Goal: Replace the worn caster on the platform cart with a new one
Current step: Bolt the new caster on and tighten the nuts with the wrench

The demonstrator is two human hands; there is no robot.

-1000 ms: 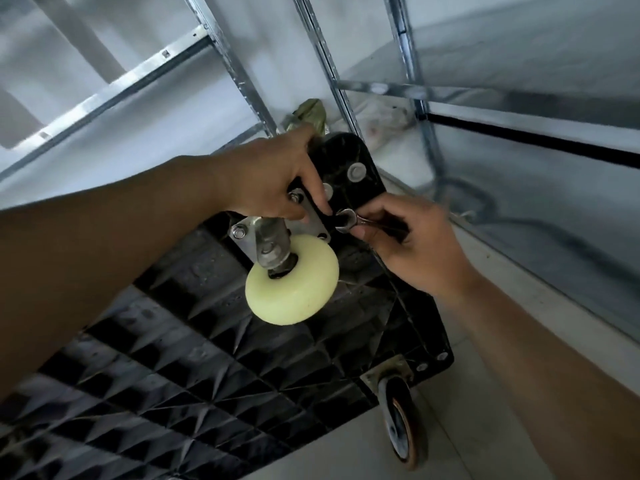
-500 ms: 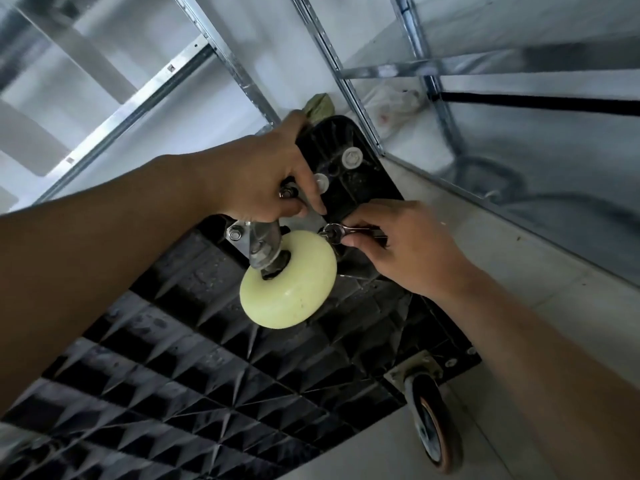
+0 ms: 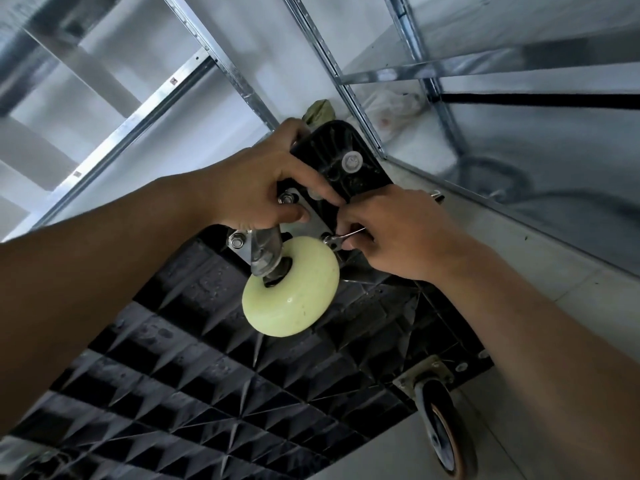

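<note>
The black platform cart [image 3: 214,382] stands tipped up, its ribbed underside facing me. A pale yellow caster [image 3: 292,289] with a metal fork sits on its mounting plate [image 3: 313,220] near the cart's upper corner. My left hand [image 3: 256,192] grips the cart's edge and the plate, thumb beside a bolt head [image 3: 287,198]. My right hand [image 3: 401,230] pinches a small metal wrench [image 3: 341,239], whose head sits on the bolt at the plate's lower right corner, just above the wheel.
A worn dark caster [image 3: 445,431] with an orange-brown hub hangs at the cart's lower right corner. Metal shelving uprights [image 3: 349,84] and rails stand close behind the cart. A plastic bag [image 3: 391,105] lies on the floor behind. Tiled floor [image 3: 571,278] spreads to the right.
My right hand brought the wrench from beside the plate onto its lower right bolt. The view shifted slightly; my left hand kept its hold.
</note>
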